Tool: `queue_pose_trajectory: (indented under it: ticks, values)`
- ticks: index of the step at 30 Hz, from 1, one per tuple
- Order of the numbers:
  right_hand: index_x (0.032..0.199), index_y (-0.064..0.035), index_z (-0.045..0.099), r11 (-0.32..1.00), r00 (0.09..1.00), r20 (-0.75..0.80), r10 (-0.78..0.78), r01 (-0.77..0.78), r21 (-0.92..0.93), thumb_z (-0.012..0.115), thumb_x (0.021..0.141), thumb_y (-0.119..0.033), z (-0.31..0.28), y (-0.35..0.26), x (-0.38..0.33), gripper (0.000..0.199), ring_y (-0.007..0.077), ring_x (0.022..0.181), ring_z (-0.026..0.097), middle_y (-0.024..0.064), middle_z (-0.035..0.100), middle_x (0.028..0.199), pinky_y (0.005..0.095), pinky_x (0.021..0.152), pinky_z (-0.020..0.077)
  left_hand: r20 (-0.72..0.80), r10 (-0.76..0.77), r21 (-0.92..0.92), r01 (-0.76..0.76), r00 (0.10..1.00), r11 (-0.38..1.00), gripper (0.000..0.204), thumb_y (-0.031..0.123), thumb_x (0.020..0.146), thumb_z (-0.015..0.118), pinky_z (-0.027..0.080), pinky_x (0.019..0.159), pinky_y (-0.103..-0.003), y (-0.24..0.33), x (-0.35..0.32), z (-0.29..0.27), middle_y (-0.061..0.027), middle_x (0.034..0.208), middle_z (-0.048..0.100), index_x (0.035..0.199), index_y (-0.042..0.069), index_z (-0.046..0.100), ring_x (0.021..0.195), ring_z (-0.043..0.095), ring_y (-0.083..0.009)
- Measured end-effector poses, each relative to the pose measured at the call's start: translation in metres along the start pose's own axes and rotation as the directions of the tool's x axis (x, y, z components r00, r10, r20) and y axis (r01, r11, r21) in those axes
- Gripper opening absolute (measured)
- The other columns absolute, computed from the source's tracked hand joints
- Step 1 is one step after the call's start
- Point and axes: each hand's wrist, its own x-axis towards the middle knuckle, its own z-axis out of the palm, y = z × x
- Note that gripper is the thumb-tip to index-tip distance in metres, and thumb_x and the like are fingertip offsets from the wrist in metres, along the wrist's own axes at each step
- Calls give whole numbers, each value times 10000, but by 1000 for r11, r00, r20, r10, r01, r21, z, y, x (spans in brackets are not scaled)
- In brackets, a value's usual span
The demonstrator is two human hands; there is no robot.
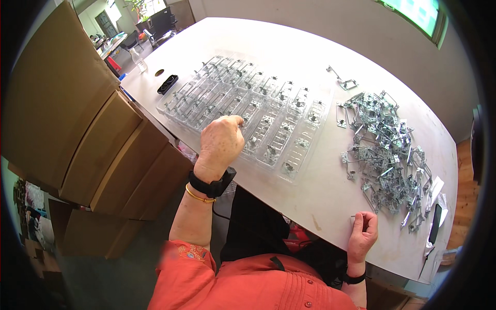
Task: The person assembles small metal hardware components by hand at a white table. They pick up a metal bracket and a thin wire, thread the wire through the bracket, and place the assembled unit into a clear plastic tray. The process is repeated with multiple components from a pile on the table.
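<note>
My left hand (221, 142) reaches over a clear plastic tray (294, 174), its fingers closed at a small metal bracket in one of the compartments. The palm hides part of that bracket. Rows of similar silvery brackets (288, 125) with dark clips lie in the tray's long slots. At the table's near edge, my right hand (363, 235) is curled, thumb against fingers. A thin, small bit shows by its fingertips, too little to name. Beyond that hand spreads a tangled heap of metal brackets (385, 150).
Two loose brackets (347, 83) lie past the heap on the white table (248, 39). A black-handled tool (435, 223) rests on white paper at the right edge. On the far left are a black case (168, 84) and a clear bottle (138, 61). Cardboard boxes (98, 150) stand stacked at left.
</note>
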Motion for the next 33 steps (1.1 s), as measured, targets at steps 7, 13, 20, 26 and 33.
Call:
queue_pose_trajectory:
  ticks: [7,13,20,26,33]
  values:
    - [1078,-36,674,1000,1000,-4,-16,16,-1,724,1129,-108,1,-3,0,101,65,835,562,-28,636,941,237,774,488,28,-52,36,51,998,998,270,64,1007,605,623,897,-494,6,2,-2,-243,1001,813,1141,54,840,971,793,-429]
    - [1076,-36,673,1000,1000,6,-7,7,1,724,1129,-107,0,-8,0,102,64,835,559,-31,627,939,240,773,488,-30,-30,-12,29,999,999,261,60,1032,603,622,885,-505,4,-2,-2,-254,1032,804,1190,52,810,988,785,-433]
    - [1063,-33,680,999,998,-24,-54,54,-3,736,1110,-83,1,-5,-1,89,78,827,576,-13,640,935,250,772,499,-356,16,-277,-122,934,953,216,-6,1056,628,623,857,-416,24,-12,-25,-199,1108,812,1209,6,781,967,806,-339]
    - [1071,-37,707,998,997,-51,-58,57,-22,770,1074,-67,4,-3,0,70,101,822,639,19,703,915,282,760,538,-598,-120,-519,-270,792,811,194,-27,1124,615,542,805,-231,75,-48,-89,-72,1108,762,1258,-50,753,935,681,-89]
    - [1050,-43,716,992,992,-44,-118,116,-46,784,1051,-57,8,-11,2,70,127,785,637,41,684,899,300,731,540,-881,124,-247,-667,457,703,426,250,1154,502,504,868,-391,85,-93,-146,-213,1020,704,1154,-132,689,913,624,-271]
